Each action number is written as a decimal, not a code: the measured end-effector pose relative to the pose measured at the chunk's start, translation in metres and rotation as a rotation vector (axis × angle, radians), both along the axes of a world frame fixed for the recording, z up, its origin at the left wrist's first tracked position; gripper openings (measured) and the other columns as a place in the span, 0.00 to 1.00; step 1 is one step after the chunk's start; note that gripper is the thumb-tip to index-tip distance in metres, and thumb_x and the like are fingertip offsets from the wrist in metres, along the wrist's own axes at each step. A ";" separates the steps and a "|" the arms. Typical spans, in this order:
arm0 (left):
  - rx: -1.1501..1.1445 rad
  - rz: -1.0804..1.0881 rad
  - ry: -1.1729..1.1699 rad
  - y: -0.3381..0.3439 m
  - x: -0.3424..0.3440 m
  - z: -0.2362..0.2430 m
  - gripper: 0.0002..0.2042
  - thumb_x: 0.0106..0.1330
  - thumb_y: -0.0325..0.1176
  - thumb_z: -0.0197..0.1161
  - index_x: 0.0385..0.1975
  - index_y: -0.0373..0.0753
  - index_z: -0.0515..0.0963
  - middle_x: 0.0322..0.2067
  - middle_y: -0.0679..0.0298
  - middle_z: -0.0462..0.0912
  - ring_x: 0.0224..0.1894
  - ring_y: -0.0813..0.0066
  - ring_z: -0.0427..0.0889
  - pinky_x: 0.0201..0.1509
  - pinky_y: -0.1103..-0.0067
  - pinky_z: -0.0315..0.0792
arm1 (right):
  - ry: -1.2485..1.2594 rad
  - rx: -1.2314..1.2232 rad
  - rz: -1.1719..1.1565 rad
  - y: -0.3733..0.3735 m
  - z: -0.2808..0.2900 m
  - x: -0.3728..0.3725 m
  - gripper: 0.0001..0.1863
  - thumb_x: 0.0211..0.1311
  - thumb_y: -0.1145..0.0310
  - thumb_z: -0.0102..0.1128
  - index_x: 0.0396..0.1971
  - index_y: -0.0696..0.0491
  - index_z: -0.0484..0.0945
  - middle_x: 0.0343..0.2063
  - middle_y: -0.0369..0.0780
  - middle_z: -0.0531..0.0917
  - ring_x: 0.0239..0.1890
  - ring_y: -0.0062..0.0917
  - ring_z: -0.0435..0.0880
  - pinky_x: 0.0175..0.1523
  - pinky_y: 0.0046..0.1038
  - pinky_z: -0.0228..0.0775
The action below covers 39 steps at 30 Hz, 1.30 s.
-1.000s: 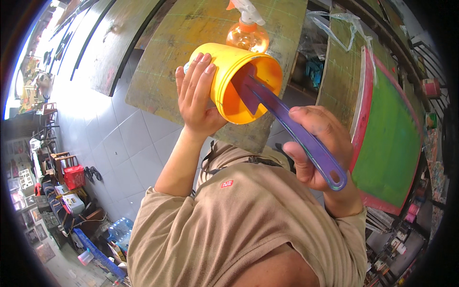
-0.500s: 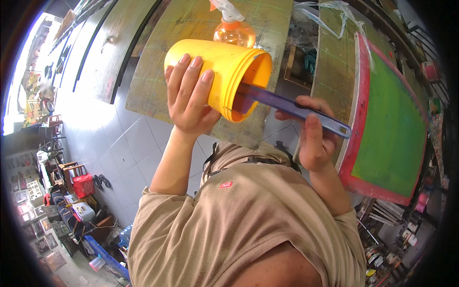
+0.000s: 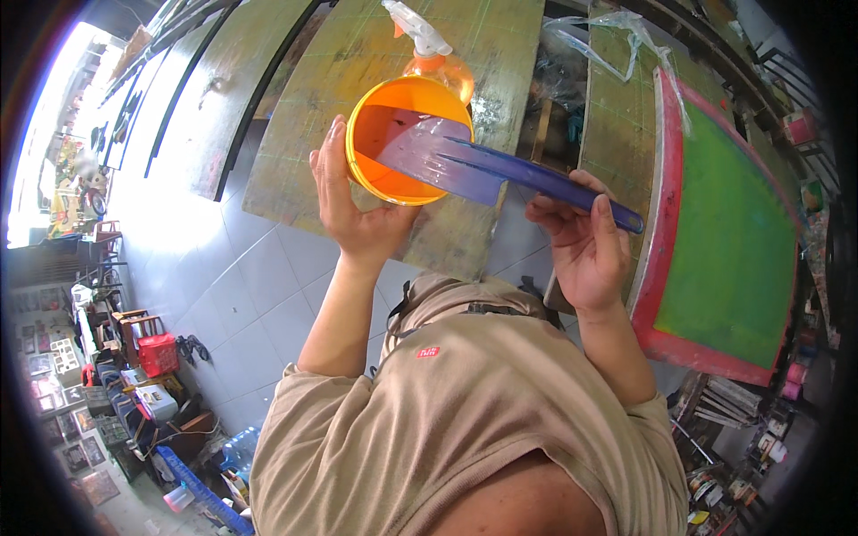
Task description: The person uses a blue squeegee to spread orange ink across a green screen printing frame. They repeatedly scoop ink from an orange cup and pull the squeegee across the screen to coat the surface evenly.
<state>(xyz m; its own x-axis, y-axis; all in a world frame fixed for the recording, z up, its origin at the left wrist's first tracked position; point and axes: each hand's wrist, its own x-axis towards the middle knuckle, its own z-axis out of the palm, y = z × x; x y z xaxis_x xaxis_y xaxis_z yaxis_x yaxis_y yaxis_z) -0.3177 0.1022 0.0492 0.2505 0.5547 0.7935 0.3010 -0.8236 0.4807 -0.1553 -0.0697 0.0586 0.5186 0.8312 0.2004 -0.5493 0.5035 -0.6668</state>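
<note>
My left hand (image 3: 359,210) grips a yellow plastic bucket (image 3: 369,134) from the left and below, its fingers partly hidden behind the wall. The bucket is tipped so that its orange-lit mouth faces me. In my right hand (image 3: 585,241), pinched between thumb and fingers, is the handle of a purple spatula (image 3: 541,179). Its broad pale blade lies across the mouth, with the left part inside and the lower right corner sticking out past the rim. A wet-looking lilac film covers the blade. Behind the bucket stands a clear spray bottle (image 3: 458,76) with orange liquid and a white trigger head.
Below the bucket is a stained board tabletop (image 3: 290,161). To the right leans a red-edged frame (image 3: 668,183) with green mesh, resting on another board. Crumpled clear plastic (image 3: 617,67) lies at the back. Grey floor tiles (image 3: 264,286) and a red box (image 3: 158,354) are at left.
The bucket has turned so its mouth faces me rather than rightward. The spatula's blade, formerly deep inside, has come out into view, and its handle end has risen slightly.
</note>
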 end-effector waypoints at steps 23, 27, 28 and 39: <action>-0.434 -0.067 -0.099 -0.007 0.013 -0.024 0.38 0.40 0.34 0.80 0.53 0.33 0.67 0.46 0.59 0.77 0.48 0.69 0.77 0.54 0.73 0.70 | -0.147 0.061 -0.169 -0.028 0.015 0.024 0.19 0.72 0.63 0.37 0.54 0.59 0.66 0.43 0.51 0.80 0.45 0.38 0.81 0.53 0.38 0.72; -0.477 -0.030 -0.106 -0.003 0.006 -0.046 0.38 0.39 0.32 0.81 0.53 0.34 0.68 0.49 0.58 0.75 0.52 0.67 0.74 0.59 0.71 0.66 | -0.136 0.126 -0.281 -0.049 0.019 0.044 0.19 0.72 0.62 0.38 0.54 0.59 0.66 0.43 0.51 0.80 0.46 0.37 0.80 0.53 0.37 0.72; -0.453 -0.010 -0.099 -0.003 0.003 -0.048 0.38 0.39 0.31 0.80 0.54 0.34 0.68 0.50 0.58 0.74 0.53 0.67 0.73 0.60 0.72 0.65 | -0.139 0.139 -0.306 -0.056 0.020 0.054 0.19 0.72 0.62 0.38 0.54 0.59 0.66 0.43 0.51 0.80 0.46 0.37 0.80 0.53 0.37 0.72; -0.477 -0.067 -0.113 -0.005 0.013 -0.051 0.37 0.48 0.27 0.75 0.59 0.35 0.61 0.59 0.55 0.64 0.60 0.66 0.65 0.66 0.68 0.56 | -0.359 -0.241 -0.913 -0.158 0.005 0.165 0.20 0.70 0.60 0.44 0.50 0.63 0.66 0.39 0.51 0.80 0.43 0.33 0.81 0.51 0.33 0.73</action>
<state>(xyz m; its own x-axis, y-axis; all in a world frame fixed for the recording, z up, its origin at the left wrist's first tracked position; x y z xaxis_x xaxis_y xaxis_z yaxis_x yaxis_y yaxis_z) -0.3048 0.0976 -0.0017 0.2248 0.8484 0.4794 0.1790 -0.5195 0.8355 0.0097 -0.2279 0.0638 0.9187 0.1858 0.3486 0.2319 0.4610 -0.8566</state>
